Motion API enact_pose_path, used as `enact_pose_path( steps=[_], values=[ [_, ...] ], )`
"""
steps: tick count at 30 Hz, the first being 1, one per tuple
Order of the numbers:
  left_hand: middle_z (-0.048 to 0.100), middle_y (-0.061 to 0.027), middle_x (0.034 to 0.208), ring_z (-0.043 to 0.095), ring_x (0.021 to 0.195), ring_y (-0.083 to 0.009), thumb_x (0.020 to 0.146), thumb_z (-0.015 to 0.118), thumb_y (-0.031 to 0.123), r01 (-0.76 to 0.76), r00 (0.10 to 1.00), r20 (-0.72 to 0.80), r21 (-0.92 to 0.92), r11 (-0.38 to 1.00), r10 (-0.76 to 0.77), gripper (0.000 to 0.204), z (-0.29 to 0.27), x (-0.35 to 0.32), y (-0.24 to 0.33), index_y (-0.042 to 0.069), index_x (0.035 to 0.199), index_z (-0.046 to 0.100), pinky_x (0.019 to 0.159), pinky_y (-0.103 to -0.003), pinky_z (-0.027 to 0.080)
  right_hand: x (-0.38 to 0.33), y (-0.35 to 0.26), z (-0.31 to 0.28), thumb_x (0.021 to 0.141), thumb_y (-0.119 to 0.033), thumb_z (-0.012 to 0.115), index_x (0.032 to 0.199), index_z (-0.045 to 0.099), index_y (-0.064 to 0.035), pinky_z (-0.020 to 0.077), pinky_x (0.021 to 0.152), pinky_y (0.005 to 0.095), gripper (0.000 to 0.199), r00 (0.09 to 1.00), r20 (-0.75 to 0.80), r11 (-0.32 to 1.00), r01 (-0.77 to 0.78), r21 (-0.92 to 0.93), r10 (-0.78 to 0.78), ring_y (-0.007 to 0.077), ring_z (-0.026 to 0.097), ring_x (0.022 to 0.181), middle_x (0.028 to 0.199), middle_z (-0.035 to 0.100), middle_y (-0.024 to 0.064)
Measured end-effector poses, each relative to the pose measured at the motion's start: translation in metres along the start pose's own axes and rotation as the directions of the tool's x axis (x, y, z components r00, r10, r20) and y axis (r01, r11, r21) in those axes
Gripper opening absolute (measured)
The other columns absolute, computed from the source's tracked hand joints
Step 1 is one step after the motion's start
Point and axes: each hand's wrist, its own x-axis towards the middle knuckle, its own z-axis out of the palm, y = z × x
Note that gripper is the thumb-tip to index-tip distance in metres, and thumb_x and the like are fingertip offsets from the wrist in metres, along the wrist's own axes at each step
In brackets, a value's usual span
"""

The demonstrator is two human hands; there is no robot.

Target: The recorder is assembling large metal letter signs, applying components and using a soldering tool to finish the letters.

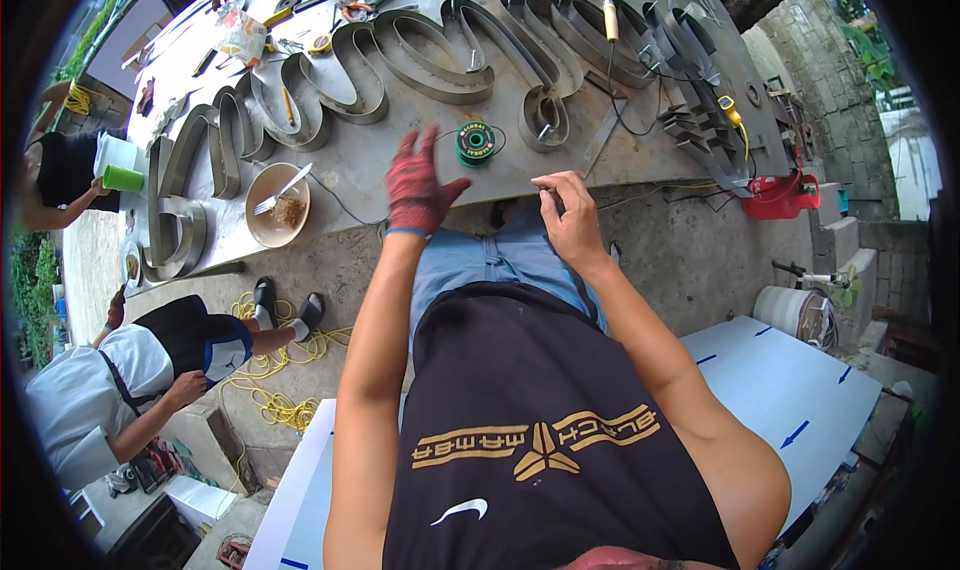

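Observation:
My left hand (416, 185) wears a red knit glove with a blue cuff. Its fingers are spread, with nothing seen in them, above the near edge of the metal table (350, 175). Just right of it a green spool (476, 144), apparently wound with thin wire, lies on the tabletop. Past the spool, at the table's edge, is my bare right hand (572, 222). Its fingers are curled in toward the thumb; whatever they may hold is too small to make out. Tall bent metal strips shaped like script letters (435, 65) stand on the table beyond both hands.
A bowl of food with a fork (277, 205) stands left of my gloved hand. A soldering iron (609, 10) with a cord lies at the far side. At left, one person holds a green cup (122, 178); another stands nearer. A red tank (780, 197) is at right.

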Motion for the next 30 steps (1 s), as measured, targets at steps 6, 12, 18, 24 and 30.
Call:
enact_pose_path(
  steps=[6,12,18,24,30],
  values=[
    [0.053,-0.0156,0.147,0.058,0.125,-0.0372,0.068,0.091,0.035,-0.097,0.958,0.28,0.148,0.984,0.052,0.091,0.044,0.04,0.038,0.021,0.148,0.049,0.1,-0.049,0.049,-0.003,0.001,0.0,0.093,0.002,0.062,0.107,0.069,-0.0024,0.0524,0.079,0.0352,0.017,0.998,-0.04,0.997,0.056,-0.052,-0.058,0.0254,0.064,0.088,0.102,0.064,0.0111],
    [0.063,-0.017,0.13,0.061,0.116,-0.035,0.075,0.087,0.032,-0.089,0.967,0.242,0.034,0.995,0.078,0.071,0.052,0.047,0.012,0.016,0.138,0.059,0.094,-0.046,0.052,-0.015,0.01,-0.017,0.094,0.001,0.062,0.107,0.069,-0.0019,0.0521,0.075,0.0334,0.016,0.994,-0.066,0.995,-0.094,-0.023,0.093,0.0226,0.063,0.083,0.1,0.065,0.01],
    [0.069,-0.0193,0.12,0.067,0.111,-0.0336,0.088,0.08,0.029,0.197,0.961,0.269,-0.506,0.84,-0.064,0.065,0.004,0.024,-0.02,0.005,0.142,0.055,0.098,-0.041,0.053,0.007,0.016,-0.005,0.095,-0.001,0.062,0.116,0.068,-0.003,0.0512,0.077,0.0302,0.022,0.987,-0.018,0.986,-0.156,0.064,0.157,0.0166,0.061,0.083,0.104,0.064,0.0062],
    [0.065,-0.0117,0.124,0.065,0.114,-0.0192,0.098,0.071,0.026,0.425,0.905,0.42,-0.877,0.225,-0.071,0.062,-0.088,-0.005,0.019,0.001,0.148,0.046,0.101,-0.036,0.053,0.052,-0.014,0.053,0.086,0.003,0.073,0.131,0.061,-0.0069,0.0512,0.095,0.0348,0.048,0.981,0.186,0.939,-0.014,0.344,-0.053,0.02,0.064,0.103,0.124,0.065,0.0065],
    [0.06,-0.0085,0.13,0.055,0.122,-0.0169,0.098,0.071,0.03,0.281,0.959,0.258,-0.913,0.294,-0.117,0.06,-0.127,-0.023,0.042,0.003,0.147,0.048,0.103,-0.03,0.047,0.032,-0.045,0.109,0.105,-0.015,0.063,0.12,0.066,-0.0041,0.0512,0.091,0.032,0.019,0.687,0.716,0.501,-0.58,0.642,-0.122,0.0131,0.063,0.098,0.102,0.07,0.0002]
  ],
)
